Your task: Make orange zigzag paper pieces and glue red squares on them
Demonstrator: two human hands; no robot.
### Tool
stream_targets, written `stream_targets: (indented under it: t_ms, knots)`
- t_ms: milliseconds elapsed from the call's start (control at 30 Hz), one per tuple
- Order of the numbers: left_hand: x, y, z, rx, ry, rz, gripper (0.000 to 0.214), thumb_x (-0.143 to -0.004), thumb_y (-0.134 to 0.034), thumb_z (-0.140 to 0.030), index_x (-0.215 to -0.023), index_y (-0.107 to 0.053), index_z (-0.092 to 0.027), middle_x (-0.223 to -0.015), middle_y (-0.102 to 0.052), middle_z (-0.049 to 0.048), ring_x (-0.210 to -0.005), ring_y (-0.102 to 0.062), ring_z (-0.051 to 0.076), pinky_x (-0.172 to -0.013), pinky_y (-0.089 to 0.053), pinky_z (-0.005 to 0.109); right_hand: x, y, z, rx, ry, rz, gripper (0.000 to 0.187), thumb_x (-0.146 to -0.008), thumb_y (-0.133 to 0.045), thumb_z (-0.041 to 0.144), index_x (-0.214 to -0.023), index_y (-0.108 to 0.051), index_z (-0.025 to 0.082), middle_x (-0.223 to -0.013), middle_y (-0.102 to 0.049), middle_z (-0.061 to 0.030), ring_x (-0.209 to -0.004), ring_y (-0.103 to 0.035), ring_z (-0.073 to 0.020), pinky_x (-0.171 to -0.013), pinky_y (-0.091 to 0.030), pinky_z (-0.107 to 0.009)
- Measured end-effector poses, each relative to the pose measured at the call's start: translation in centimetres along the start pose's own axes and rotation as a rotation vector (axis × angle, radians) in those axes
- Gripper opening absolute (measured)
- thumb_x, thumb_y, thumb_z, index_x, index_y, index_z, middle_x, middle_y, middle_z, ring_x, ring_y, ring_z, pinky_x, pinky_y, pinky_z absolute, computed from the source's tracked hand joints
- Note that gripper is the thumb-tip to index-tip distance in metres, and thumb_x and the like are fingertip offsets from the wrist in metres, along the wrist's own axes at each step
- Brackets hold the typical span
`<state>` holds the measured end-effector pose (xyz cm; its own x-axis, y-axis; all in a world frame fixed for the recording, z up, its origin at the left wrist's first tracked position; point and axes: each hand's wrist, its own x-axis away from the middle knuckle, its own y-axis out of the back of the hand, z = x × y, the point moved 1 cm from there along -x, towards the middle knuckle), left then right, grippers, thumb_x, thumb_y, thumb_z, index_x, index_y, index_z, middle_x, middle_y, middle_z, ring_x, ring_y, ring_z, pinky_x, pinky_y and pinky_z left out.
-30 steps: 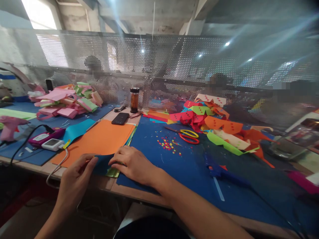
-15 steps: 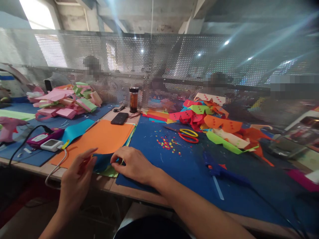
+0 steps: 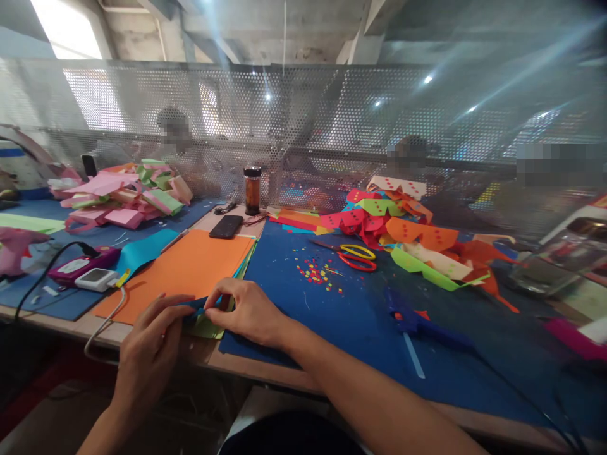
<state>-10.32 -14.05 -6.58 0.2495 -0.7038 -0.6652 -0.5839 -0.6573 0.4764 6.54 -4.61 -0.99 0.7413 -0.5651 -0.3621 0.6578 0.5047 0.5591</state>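
A small piece of dark blue paper (image 3: 199, 304) is held between my two hands above the near edge of an orange sheet (image 3: 190, 262). My left hand (image 3: 154, 335) has its fingers closed on the paper's left side. On its right side, the thumb and forefinger of my right hand (image 3: 246, 313) pinch the paper. A light green sheet (image 3: 206, 327) shows under the blue piece. Fingers hide much of the blue piece's outline.
On the blue mat (image 3: 284, 322) lie scissors (image 3: 355, 256), small paper bits (image 3: 317, 273) and a blue glue gun (image 3: 412, 322). Cut coloured paper (image 3: 398, 218) is heaped behind. A phone (image 3: 226, 226), a bottle (image 3: 252, 191) and a pink-green paper pile (image 3: 123, 193) stand further back.
My left fingers have come down and closed on the blue paper, which now shows as a narrower strip. The right hand has shifted slightly left, its pinch tighter.
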Motion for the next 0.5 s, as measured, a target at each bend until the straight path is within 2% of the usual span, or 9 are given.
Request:
stream_targets:
  t_ms: [100,167,300,500]
  knots:
    - [0.1,0.2,0.5,-0.021,-0.104,0.0,0.019,-0.093,-0.049,-0.029,-0.092,-0.069,-0.027,-0.112,-0.072,0.0042,-0.113,-0.065,0.026,-0.116,-0.036,0.049,-0.1,0.0,0.0,-0.058,-0.023,-0.02,0.007,-0.083,-0.069,0.012,-0.082,-0.066,0.018,-0.082,-0.065,0.0028,-0.071,-0.059,-0.0097,-0.067,-0.047,-0.021]
    - [0.1,0.4,0.8,-0.072,-0.132,0.018,0.021,-0.092,-0.049,-0.028,-0.096,-0.069,-0.027,-0.115,-0.072,0.0044,-0.117,-0.063,0.027,-0.116,-0.037,0.05,-0.1,0.0,0.0,-0.083,-0.035,-0.035,0.009,-0.082,-0.07,0.011,-0.08,-0.065,0.018,-0.08,-0.064,0.0035,-0.071,-0.058,-0.0096,-0.067,-0.046,-0.021]
    - [0.5,0.8,1.8,-0.196,-0.135,0.038,0.027,-0.095,-0.045,-0.026,-0.101,-0.071,-0.029,-0.119,-0.071,0.004,-0.127,-0.058,0.031,-0.108,-0.046,0.05,-0.2,-0.1,0.3,-0.106,-0.045,-0.059,0.012,-0.08,-0.069,0.008,-0.076,-0.065,0.019,-0.078,-0.063,0.0042,-0.072,-0.058,-0.01,-0.069,-0.046,-0.021]
    - [0.9,1.1,2.5,-0.21,-0.076,0.085,0.027,-0.096,-0.048,-0.034,-0.111,-0.07,-0.029,-0.122,-0.069,0.0063,-0.129,-0.057,0.033,-0.104,-0.05,0.049,-0.3,-0.2,0.5,-0.092,-0.03,-0.091,0.014,-0.079,-0.067,0.006,-0.075,-0.064,0.019,-0.078,-0.064,0.0042,-0.073,-0.058,-0.0107,-0.071,-0.046,-0.022]
